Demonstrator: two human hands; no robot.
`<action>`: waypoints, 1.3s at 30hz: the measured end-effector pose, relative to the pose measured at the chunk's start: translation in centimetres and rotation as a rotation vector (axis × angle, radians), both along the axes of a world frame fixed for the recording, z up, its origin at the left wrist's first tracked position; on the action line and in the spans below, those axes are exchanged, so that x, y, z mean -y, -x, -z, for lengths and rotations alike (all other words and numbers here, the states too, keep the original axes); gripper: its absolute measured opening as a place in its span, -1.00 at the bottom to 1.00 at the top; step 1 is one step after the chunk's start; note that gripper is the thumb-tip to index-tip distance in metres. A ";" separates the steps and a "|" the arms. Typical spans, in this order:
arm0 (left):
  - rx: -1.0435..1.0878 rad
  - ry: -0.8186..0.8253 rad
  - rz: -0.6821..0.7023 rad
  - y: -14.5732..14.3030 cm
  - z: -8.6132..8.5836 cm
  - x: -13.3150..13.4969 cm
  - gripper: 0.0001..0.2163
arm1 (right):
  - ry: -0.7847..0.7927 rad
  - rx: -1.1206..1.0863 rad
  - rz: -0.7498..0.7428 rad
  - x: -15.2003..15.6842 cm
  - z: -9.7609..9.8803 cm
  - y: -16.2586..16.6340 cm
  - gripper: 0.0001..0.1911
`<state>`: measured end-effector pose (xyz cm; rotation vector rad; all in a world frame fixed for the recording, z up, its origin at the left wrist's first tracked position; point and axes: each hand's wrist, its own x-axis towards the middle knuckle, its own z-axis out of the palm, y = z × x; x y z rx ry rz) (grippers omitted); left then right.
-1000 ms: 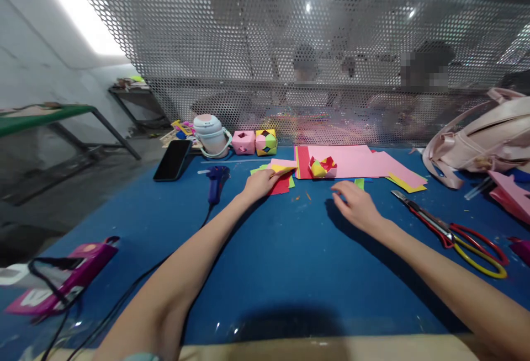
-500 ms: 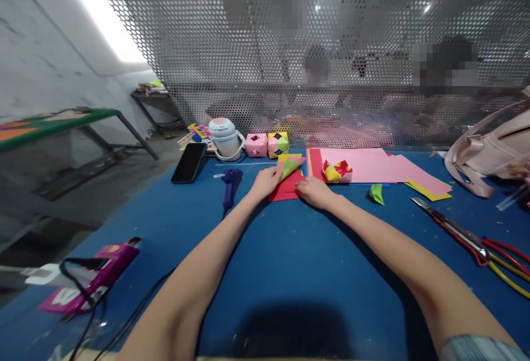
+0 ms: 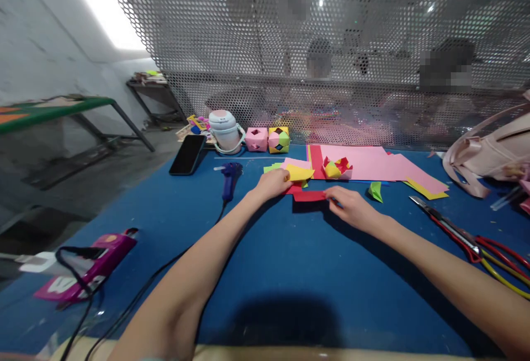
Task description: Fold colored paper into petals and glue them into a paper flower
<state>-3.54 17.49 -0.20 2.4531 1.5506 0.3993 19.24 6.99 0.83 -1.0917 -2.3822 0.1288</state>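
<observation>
My left hand (image 3: 273, 183) is closed on the edge of a yellow paper piece (image 3: 300, 173), above a small pile of green, pink and red papers. Pinched in my right hand (image 3: 348, 205) is a red paper piece (image 3: 309, 196), raised a little off the blue table. Just behind my right hand sits a folded red and yellow paper shape (image 3: 337, 168). A small folded green paper (image 3: 376, 191) lies to its right. Two folded paper cubes, one pink (image 3: 256, 139) and one yellow and green (image 3: 279, 140), stand behind the pile.
Pink sheets (image 3: 364, 163) lie at the back. To the left are a blue glue gun (image 3: 229, 181), a phone (image 3: 187, 154), a lidded container (image 3: 226, 131) and a purple power strip (image 3: 89, 267). A cutter (image 3: 439, 223), scissors (image 3: 503, 264) and a bag (image 3: 488, 146) are on the right.
My right hand has moved right and toward me, drawing a red paper out of the pile. In my left hand, yellow paper now shows where a green and pink piece was lifted.
</observation>
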 end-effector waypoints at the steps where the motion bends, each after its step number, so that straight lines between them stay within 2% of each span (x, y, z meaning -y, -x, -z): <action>1: -0.005 0.015 0.021 0.0 -0.2 0.1 -0.76 | 0.047 -0.053 0.014 1.5 -0.3 -1.1 -0.79; 5: 0.055 0.023 0.113 -1.1 -1.5 1.0 -0.73 | 0.322 -0.303 0.296 6.4 -1.4 -4.5 -0.83; 6: 0.110 0.017 0.138 -1.7 -1.9 1.5 -0.73 | 0.407 -0.367 0.353 7.1 -1.7 -5.0 -0.82; 7: 0.266 0.063 0.177 -2.4 -2.3 2.2 -0.73 | 0.486 -0.431 0.391 7.6 -2.0 -5.3 -0.82; 10: 0.716 0.460 0.272 -4.7 -3.3 5.0 -0.67 | 0.654 -0.611 0.407 8.0 -2.6 -5.8 -0.81; 12: 0.863 0.679 0.326 -6.0 -3.6 7.1 -0.65 | 0.714 -0.690 0.393 7.7 -2.8 -5.8 -0.80; 17: 0.931 0.812 0.296 -7.7 -3.0 10.5 -0.76 | 0.689 -0.761 0.392 6.4 -2.4 -5.7 -0.77; 20: 1.117 0.880 0.167 -8.6 -1.8 11.3 -0.76 | 0.632 -0.929 0.449 6.0 -1.5 -5.3 -0.73; 22: 1.249 0.917 0.093 -9.2 -0.8 12.0 -0.77 | 0.657 -0.995 0.469 6.2 -0.7 -4.8 -0.69; 25: 1.312 0.991 0.075 -9.8 0.6 13.0 -0.78 | 0.664 -0.863 0.437 7.2 0.2 -4.0 -0.74; 27: 1.261 0.921 0.064 -9.8 1.3 13.2 -0.76 | 0.589 -0.667 0.405 7.9 0.2 -3.9 -0.84; 30: 1.021 0.595 0.057 -9.3 1.5 12.6 -0.74 | 0.492 -0.381 0.345 8.2 -0.1 -4.4 -0.93; 33: 0.674 0.324 0.247 -8.6 1.4 11.6 -0.80 | 0.438 -0.205 0.303 7.7 0.0 -5.2 -0.93; 36: 0.414 0.138 0.419 -8.3 1.4 11.1 -0.86 | 0.354 -0.135 0.249 7.1 0.7 -5.4 -0.95; 39: 0.259 -0.009 0.519 -8.1 1.6 10.9 -0.88 | 0.266 -0.107 0.179 7.2 1.6 -5.4 -0.74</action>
